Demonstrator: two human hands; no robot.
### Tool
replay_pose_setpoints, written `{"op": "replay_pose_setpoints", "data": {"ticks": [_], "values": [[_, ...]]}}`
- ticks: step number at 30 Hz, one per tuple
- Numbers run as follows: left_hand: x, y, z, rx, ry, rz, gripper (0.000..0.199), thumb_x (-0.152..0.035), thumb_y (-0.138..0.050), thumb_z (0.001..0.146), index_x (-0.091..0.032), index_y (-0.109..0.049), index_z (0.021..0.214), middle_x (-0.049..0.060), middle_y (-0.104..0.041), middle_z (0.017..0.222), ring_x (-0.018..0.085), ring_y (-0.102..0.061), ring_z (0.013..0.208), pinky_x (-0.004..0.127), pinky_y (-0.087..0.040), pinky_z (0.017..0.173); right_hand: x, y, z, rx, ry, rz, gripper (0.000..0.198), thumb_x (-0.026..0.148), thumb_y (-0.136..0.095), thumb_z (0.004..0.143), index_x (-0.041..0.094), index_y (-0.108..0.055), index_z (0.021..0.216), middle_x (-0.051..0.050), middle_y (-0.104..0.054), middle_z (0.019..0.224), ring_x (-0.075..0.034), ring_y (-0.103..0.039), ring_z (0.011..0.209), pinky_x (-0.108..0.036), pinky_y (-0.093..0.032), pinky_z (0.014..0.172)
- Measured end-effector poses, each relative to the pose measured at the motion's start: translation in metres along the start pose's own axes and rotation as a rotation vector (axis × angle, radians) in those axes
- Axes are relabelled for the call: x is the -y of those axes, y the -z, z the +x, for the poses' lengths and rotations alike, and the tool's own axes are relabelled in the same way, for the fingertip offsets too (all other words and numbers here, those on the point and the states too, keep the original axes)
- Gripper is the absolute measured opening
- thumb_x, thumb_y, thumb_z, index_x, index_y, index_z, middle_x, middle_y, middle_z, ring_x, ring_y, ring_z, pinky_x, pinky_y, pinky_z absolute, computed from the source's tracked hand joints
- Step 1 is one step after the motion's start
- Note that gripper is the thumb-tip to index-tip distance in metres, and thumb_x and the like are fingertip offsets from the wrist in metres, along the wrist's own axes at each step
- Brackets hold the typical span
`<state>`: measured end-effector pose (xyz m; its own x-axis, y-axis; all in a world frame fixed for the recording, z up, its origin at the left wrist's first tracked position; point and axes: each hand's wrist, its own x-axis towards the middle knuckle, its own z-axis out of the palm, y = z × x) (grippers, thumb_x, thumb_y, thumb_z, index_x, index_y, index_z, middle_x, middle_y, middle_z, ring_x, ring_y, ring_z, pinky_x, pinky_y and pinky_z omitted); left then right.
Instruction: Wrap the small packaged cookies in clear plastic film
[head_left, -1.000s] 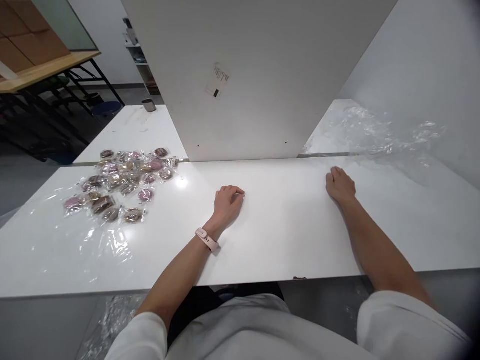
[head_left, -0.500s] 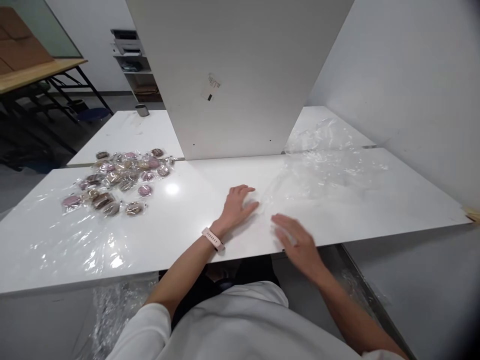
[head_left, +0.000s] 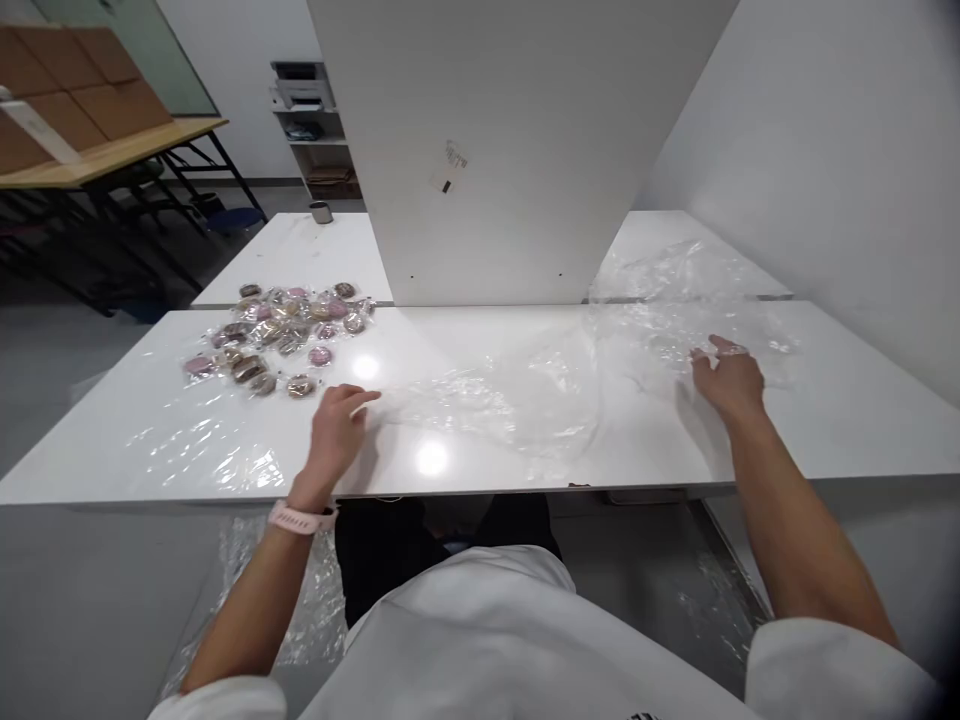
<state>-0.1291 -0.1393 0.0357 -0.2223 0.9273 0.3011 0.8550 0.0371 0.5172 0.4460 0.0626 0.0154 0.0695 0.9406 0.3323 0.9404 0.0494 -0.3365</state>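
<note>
Your hands are well apart over the white table (head_left: 465, 335), palms down. Your left hand (head_left: 337, 430) has thumb and index finger together on the near-left end of a clear plastic film (head_left: 517, 400). Your right hand (head_left: 731, 385) is out to the other side, fingers bent, tips at a second heap of clear plastic (head_left: 690, 275); can't tell whether it grips any.

The film lies crumpled between your hands, running from your left fingertips toward the right, widest past the midpoint. Can't tell if it joins the heap, which spreads around and beyond your right fingertips, part of it over the gap to the rear table (head_left: 319, 255).

Pink wristband (head_left: 300, 518) on your left wrist. Beyond and left of your left hand: a loose cluster of wrapped round pieces (head_left: 320, 356), pink, brown and tan, each in clear wrap. Left of the same hand, shiny clear sheeting (head_left: 214, 450) on the tabletop. Below that hand, under the table edge, more crumpled plastic (head_left: 319, 610).

Straight ahead, between and beyond your hands, a white upright panel (head_left: 510, 150) with a small label (head_left: 450, 168). Far beyond your left hand: metal cup (head_left: 321, 212), blue stool (head_left: 234, 220), shelf (head_left: 319, 152) with a printer (head_left: 304, 92), wooden table (head_left: 157, 142) carrying cardboard (head_left: 60, 65).
</note>
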Motion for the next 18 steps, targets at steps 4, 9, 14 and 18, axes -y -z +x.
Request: {"op": "replay_pose_setpoints", "data": {"ticks": [4,9,14,18], "values": [[0.025,0.045,-0.028,-0.107,0.200,-0.107,0.030,-0.039,-0.063,0.082,-0.027,-0.077,0.106,0.007,-0.069,0.115,0.031,-0.060,0.114,0.047,-0.047,0.102,0.072,0.005,-0.067,0.086,0.047,0.228,0.042,0.049,-0.048,0.096,0.021,-0.070,0.119,-0.015,-0.071,0.117,-0.029,-0.068,0.093,-0.047,-0.055,0.088],[0.026,0.046,-0.038,-0.174,0.373,-0.312,0.034,-0.044,-0.069,0.081,-0.021,-0.078,0.103,0.006,-0.071,0.108,0.024,-0.065,0.102,0.039,-0.052,0.092,0.173,-0.010,-0.153,0.522,0.691,0.486,0.057,0.054,-0.064,0.090,0.032,-0.057,0.142,-0.007,-0.056,0.148,-0.031,-0.054,0.133,-0.049,-0.052,0.104],[0.018,0.058,0.007,-0.185,0.302,-0.439,0.036,-0.038,-0.076,0.074,-0.020,-0.076,0.104,0.003,-0.072,0.106,0.017,-0.065,0.089,0.035,-0.057,0.081,0.212,-0.010,-0.126,0.453,0.525,0.678,0.028,0.046,-0.053,0.098,0.027,-0.073,0.095,-0.007,-0.076,0.102,-0.025,-0.071,0.093,-0.047,-0.061,0.082],[-0.016,0.111,0.049,-0.442,0.002,-0.505,0.050,-0.044,-0.076,0.075,-0.022,-0.066,0.119,-0.005,-0.067,0.102,0.013,-0.065,0.096,0.035,-0.057,0.091,0.220,0.044,-0.064,0.014,0.393,0.919,0.019,0.041,-0.058,0.094,0.025,-0.066,0.097,-0.007,-0.071,0.118,-0.026,-0.066,0.114,-0.052,-0.053,0.100]]}}
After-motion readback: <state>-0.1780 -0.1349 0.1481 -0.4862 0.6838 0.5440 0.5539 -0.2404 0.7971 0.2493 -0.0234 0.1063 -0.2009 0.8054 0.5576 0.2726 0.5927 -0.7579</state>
